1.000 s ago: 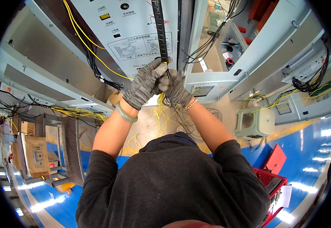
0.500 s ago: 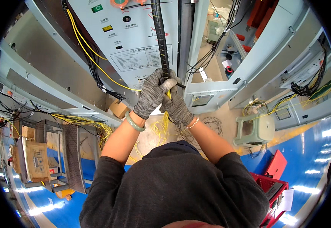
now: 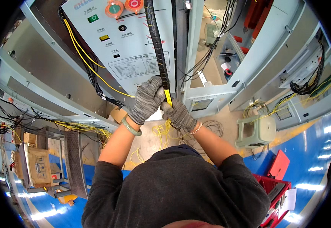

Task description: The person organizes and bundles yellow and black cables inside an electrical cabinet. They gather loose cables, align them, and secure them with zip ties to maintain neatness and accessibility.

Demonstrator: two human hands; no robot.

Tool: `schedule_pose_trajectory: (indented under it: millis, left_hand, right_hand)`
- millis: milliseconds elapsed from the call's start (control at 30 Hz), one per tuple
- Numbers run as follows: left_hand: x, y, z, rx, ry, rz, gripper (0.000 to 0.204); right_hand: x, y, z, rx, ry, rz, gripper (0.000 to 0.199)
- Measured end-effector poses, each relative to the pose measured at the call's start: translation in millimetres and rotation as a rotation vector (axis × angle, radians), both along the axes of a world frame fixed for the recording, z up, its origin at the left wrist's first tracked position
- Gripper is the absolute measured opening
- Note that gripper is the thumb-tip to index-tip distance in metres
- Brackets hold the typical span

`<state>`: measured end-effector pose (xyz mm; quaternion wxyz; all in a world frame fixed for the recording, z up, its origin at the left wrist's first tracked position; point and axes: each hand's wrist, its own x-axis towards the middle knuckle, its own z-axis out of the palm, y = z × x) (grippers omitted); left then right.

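Note:
A cable bundle in black spiral wrap (image 3: 158, 45) runs down the front of a pale grey panel (image 3: 137, 45). Below the wrap its yellow wires (image 3: 167, 95) come out bare. My left hand (image 3: 147, 99), in a grey knit glove, closes on the bundle at the wrap's lower end, its thumb lying against the left side. Just below and to the right, my gloved right hand (image 3: 180, 116) pinches the yellow wires. The fingertips of both hands are partly hidden. Loose yellow wires (image 3: 163, 133) hang beneath the hands to the floor.
Metal cabinet frames (image 3: 226, 91) flank the panel, with hanging black wires (image 3: 211, 47) at right. A pale green stool (image 3: 256, 130) stands at right, near a red tool cart (image 3: 276, 193). To the left are a metal step stand (image 3: 73, 161) and a cardboard box (image 3: 38, 163).
The view has shifted slightly, showing more of the panel's top. My right hand has slid down from the left one, baring more yellow wire. A dark strip beside the hands no longer shows.

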<state>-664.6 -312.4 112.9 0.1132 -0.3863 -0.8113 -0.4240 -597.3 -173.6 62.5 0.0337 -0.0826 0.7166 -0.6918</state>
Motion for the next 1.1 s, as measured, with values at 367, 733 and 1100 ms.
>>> schedule_pose_trajectory:
  millis: [367, 733, 1100]
  left_hand:
    - [10.3, -8.2, 9.3, 0.554, -1.138, -0.259, 0.036]
    - [7.7, 1.3, 0.5, 0.312, -0.859, -0.095, 0.031]
    - [0.8, 0.8, -9.0, 0.306, -0.705, -0.14, 0.029]
  right_hand:
    - [-28.3, 8.7, -14.0, 0.294, 0.186, -0.099, 0.031]
    - [-20.0, 8.2, 3.6, 0.331, 0.114, -0.009, 0.036]
    - [-19.3, 35.9, 12.1, 0.24, 0.381, -0.115, 0.03]
